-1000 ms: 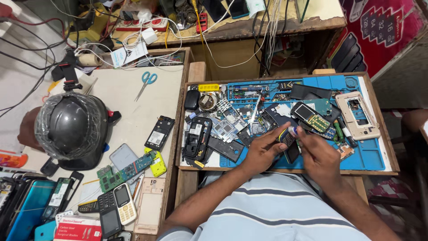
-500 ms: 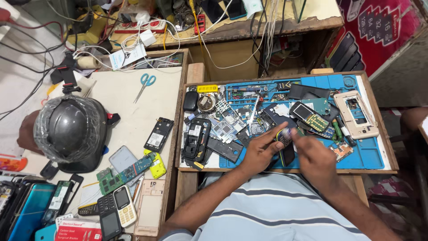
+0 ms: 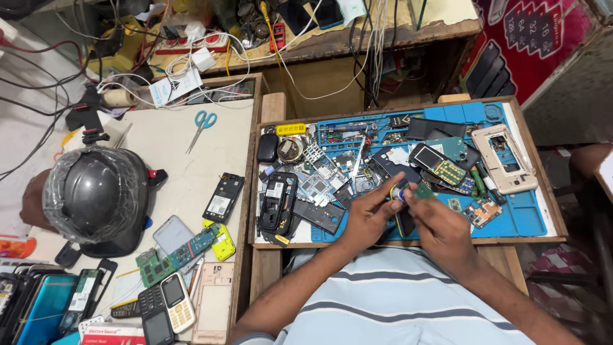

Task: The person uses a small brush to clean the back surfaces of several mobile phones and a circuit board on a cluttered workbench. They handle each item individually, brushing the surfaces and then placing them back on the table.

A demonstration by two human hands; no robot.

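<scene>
Two hands met over the blue mat (image 3: 523, 217): your left hand (image 3: 367, 217) pinched a small round part (image 3: 399, 191), seemingly to steady it; your right hand (image 3: 440, 227) pinched a green board piece (image 3: 423, 190) beside it; a keypad phone (image 3: 437, 163) lay just beyond.

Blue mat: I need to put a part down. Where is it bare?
Bare blue mat shows at the right edge, below the white phone frame. The pale board is bare between scissors and helmet. The mat's middle is crowded.
</scene>
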